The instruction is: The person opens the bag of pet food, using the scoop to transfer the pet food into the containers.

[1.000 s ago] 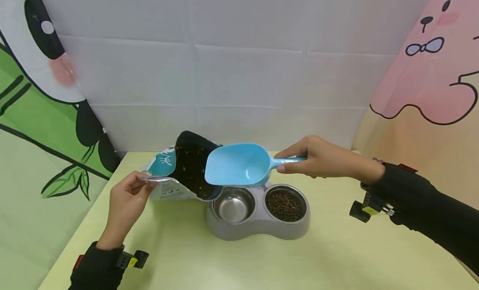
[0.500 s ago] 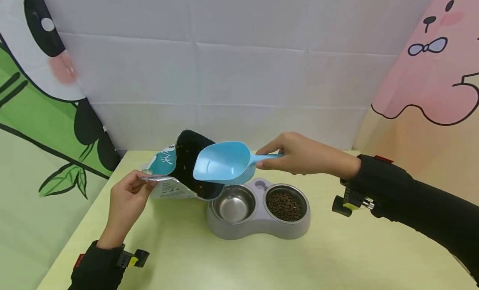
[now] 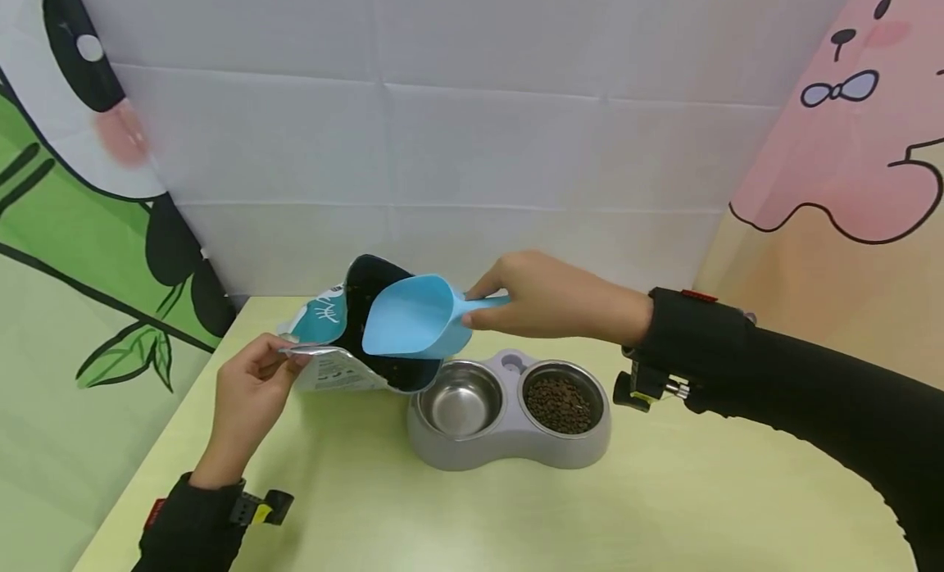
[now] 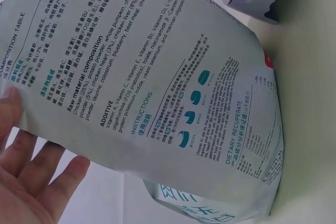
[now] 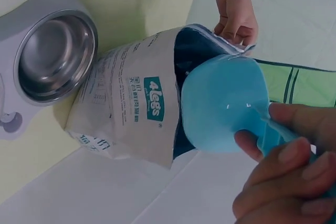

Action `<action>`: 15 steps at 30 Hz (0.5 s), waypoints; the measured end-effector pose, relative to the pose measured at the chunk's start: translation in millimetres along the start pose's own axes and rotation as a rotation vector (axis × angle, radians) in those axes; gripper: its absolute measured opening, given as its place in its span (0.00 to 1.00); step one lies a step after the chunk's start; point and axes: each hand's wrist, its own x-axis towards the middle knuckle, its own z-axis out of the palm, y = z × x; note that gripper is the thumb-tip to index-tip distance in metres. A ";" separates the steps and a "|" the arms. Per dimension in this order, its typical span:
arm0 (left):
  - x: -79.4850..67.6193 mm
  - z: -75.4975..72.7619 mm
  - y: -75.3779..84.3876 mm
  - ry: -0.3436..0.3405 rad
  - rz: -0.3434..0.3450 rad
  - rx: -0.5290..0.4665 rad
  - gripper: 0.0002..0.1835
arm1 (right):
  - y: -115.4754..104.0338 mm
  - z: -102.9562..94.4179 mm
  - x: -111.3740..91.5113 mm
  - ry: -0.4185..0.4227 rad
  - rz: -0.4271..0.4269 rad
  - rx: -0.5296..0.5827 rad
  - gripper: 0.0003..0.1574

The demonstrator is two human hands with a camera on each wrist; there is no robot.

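Creased pale sheeting (image 3: 487,146) fills the background, with a cartoon figure in white and green (image 3: 81,146) to my left and a pink one (image 3: 841,162) to my right, both cut off by the frame. Below it spreads a pale yellow table (image 3: 686,498). On its left part the bag (image 3: 341,374) leans, whitish with teal patches and close print, its wide mouth turned to my right; the scoop hides much of the dark inside, so I cannot make out what lies deep in it. Just beside sits a grey double-bowl stand (image 3: 509,456), its left steel bowl (image 3: 461,401) slightly covered by the bag's edge. My light-blue scoop (image 3: 409,322), broad and glossy, is at the bag's mouth; how far in it reaches, I cannot tell. My right hand (image 3: 553,297) is clamped round its handle, mostly hidden by my fingers. My left hand (image 3: 254,392) pinches the bag's rim between thumb and fingers. Small brown kibble (image 3: 559,406) fills part of the right bowl (image 3: 601,420).
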 end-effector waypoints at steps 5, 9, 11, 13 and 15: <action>1.8 0.8 -0.8 -0.004 0.003 -0.003 0.04 | -8.9 1.9 8.1 -0.018 0.022 -0.065 0.12; 2.4 0.8 -1.9 -0.003 0.000 -0.008 0.04 | -17.3 -0.8 15.6 -0.054 0.059 -0.119 0.14; 2.2 0.7 -2.3 -0.002 -0.003 -0.013 0.03 | -21.1 -2.7 19.2 -0.073 0.063 -0.148 0.13; 2.0 1.2 -2.6 0.002 -0.005 -0.019 0.03 | -24.9 -4.9 21.8 -0.091 0.074 -0.178 0.14; 1.7 2.3 -3.3 0.004 -0.005 -0.022 0.03 | -27.6 -6.3 23.8 -0.110 0.089 -0.201 0.14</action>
